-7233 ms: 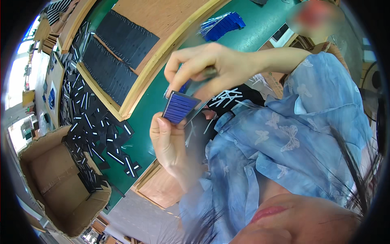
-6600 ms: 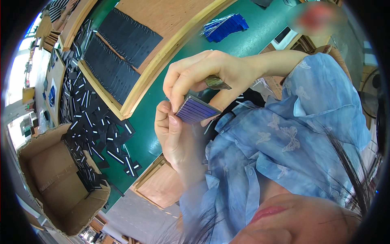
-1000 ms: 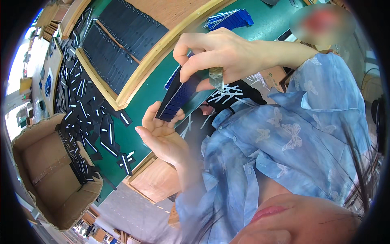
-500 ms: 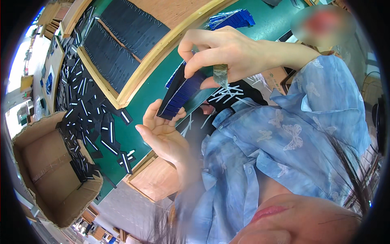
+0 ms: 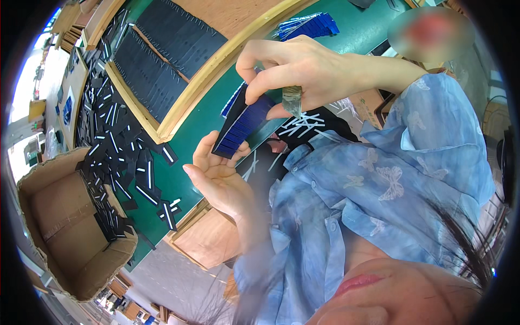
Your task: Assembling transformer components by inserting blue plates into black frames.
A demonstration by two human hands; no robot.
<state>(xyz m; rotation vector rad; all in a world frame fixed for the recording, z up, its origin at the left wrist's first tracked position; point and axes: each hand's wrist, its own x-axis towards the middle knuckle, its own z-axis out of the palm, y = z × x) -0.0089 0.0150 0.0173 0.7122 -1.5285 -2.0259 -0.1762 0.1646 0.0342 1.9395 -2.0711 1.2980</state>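
My right hand (image 5: 303, 73) is closed, pinching a fanned stack of thin black and dark blue strips (image 5: 238, 127) between thumb and fingers. A small translucent, glassy-looking piece (image 5: 292, 100) sits at the same hand, by its lower fingers; how it is held is hidden. Below the stack's lower end is my left hand (image 5: 225, 181), palm up, with its thumb stretched away and its fingers apart. The stack's end overlaps those fingers in view; whether they touch it I cannot tell. More blue strips (image 5: 230, 103) show behind the held stack.
Flat black pieces in rows lie inside a wood-framed tray (image 5: 179, 116). Loose black pieces with white strips (image 5: 116, 138) are heaped on the green table (image 5: 187, 203), beside an open cardboard box (image 5: 59, 211). A blue bundle (image 5: 309, 26) lies at the far side. White sticks (image 5: 303, 124) rest on black material near me.
The stack's lower end and my left hand have shifted very slightly to the right. My right hand keeps its pinch, almost unmoved.
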